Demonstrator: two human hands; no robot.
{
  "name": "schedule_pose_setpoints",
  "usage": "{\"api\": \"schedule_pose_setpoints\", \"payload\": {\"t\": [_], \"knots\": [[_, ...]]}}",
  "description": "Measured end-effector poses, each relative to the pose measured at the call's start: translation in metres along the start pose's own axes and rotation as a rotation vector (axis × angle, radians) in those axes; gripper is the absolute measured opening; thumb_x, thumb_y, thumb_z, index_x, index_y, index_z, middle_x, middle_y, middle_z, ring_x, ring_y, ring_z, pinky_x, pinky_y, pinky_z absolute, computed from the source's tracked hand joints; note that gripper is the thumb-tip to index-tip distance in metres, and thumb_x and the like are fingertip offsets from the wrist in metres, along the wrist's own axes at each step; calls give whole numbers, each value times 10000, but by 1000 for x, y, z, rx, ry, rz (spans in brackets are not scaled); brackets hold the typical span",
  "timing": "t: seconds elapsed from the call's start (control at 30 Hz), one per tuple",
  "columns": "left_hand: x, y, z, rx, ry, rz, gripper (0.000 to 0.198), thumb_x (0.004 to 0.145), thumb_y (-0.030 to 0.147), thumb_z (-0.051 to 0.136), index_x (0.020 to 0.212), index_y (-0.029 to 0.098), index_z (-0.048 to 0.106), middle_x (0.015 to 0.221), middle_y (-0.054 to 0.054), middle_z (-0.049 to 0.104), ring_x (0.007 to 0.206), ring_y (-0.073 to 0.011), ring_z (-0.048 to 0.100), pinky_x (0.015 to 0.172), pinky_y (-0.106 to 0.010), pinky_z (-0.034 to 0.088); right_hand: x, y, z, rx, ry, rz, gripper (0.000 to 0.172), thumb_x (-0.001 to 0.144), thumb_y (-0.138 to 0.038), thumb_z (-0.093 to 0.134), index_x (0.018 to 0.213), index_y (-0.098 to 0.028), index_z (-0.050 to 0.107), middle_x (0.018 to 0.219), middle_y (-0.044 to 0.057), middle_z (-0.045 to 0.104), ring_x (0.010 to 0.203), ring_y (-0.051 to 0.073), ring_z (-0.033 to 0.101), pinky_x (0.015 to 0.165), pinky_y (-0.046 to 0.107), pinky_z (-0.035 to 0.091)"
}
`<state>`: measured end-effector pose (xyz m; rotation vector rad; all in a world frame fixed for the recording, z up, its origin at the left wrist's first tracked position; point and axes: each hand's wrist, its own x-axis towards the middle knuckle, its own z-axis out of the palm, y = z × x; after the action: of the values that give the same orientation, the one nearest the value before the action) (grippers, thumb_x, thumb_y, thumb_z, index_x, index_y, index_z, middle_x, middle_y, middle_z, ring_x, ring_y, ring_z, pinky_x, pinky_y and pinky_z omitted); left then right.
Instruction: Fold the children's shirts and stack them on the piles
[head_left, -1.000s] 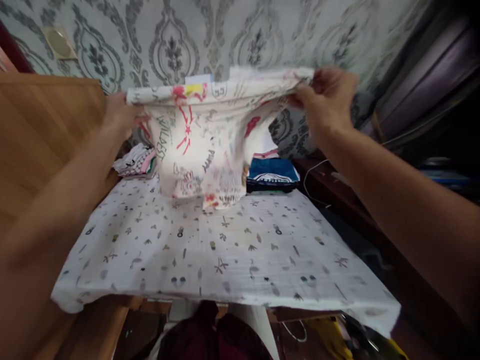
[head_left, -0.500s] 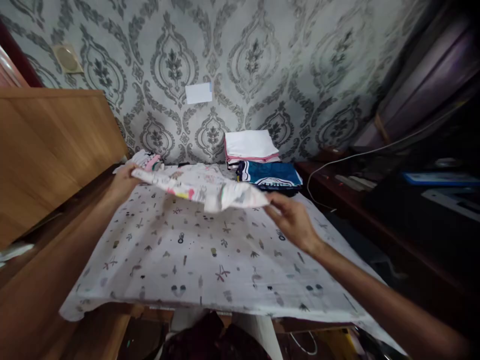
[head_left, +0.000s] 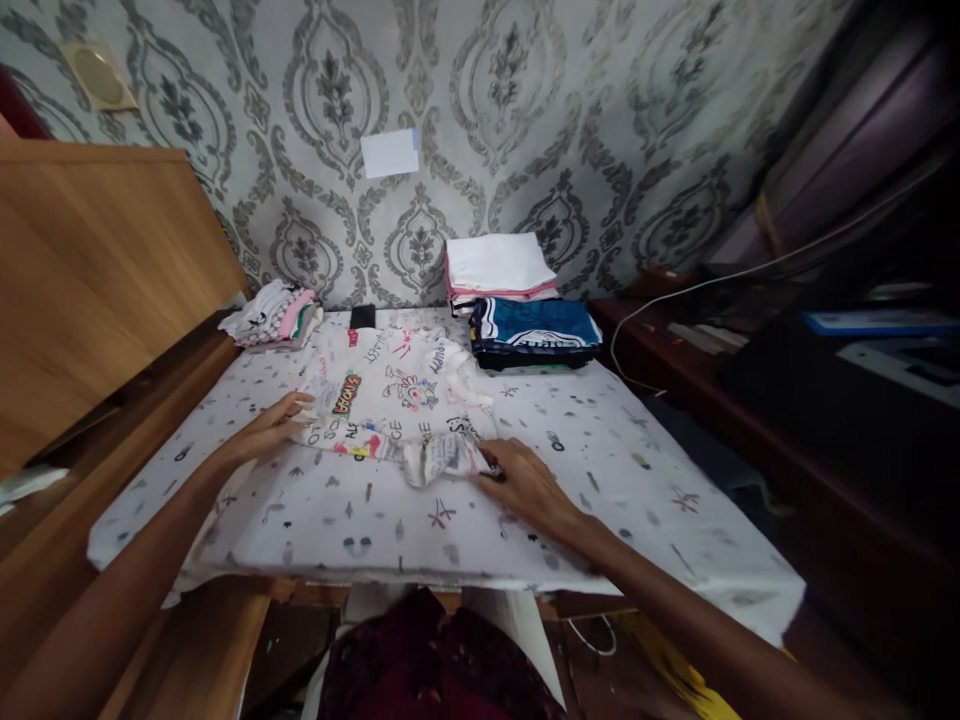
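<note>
A white T-shirt [head_left: 401, 385] with colourful lettering and cartoon prints lies spread on the cloth-covered table, its near edge bunched at the right. My left hand [head_left: 271, 428] has its fingers closed on the shirt's near left edge. At the near right corner, my right hand [head_left: 529, 485] pinches the bunched fabric between thumb and fingers. Part of the gripped cloth is hidden behind the right-hand fingers.
A folded pile with white and pink cloth [head_left: 501, 262] stands at the back, behind a pile of blue and dark clothes [head_left: 536, 330]. Smaller folded clothes [head_left: 274, 315] lie back left, near a small black object [head_left: 363, 316]. A wooden panel [head_left: 112, 280] borders the left.
The T-shirt has come down from the air onto the table and lies spread out. Both hands have moved lower and nearer to me, still holding its edge. The view has tilted slightly down.
</note>
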<state>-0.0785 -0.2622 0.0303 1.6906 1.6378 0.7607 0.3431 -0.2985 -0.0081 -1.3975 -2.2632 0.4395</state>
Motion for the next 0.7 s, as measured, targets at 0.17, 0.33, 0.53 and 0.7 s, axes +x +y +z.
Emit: {"api": "schedule_pose_setpoints", "payload": {"t": [0.17,0.33,0.53,0.7], "knots": [[-11,9,5,-63,6,-37,591,604,424,731,1143,201,637,661,56,524,638,-171,552,595,-247,427,-8,-8,-6,47,-19,-18,129,897,-192,552,804,-222,636,834,49,688,859,240,649,771,356,504],[-45,3,-20,-223,-46,-78,651,589,369,803,1211,247,654,930,-41,700,782,-219,645,674,-290,515,-34,-2,-16,73,8,-199,185,911,-160,494,833,-242,640,859,55,667,867,230,608,777,370,504],[-72,-4,-27,-29,-152,-212,607,591,467,790,1163,278,711,781,-26,643,573,-181,537,451,-241,384,-43,0,-4,14,-41,-313,83,906,-242,573,902,-226,653,1061,92,689,978,268,582,882,461,479],[-69,-7,-6,198,-127,-52,429,652,548,705,954,246,740,649,3,567,617,-178,512,560,-241,396,-33,-11,13,43,-41,-185,382,851,-244,654,1229,-233,604,1107,102,692,1046,300,591,907,481,486]]}}
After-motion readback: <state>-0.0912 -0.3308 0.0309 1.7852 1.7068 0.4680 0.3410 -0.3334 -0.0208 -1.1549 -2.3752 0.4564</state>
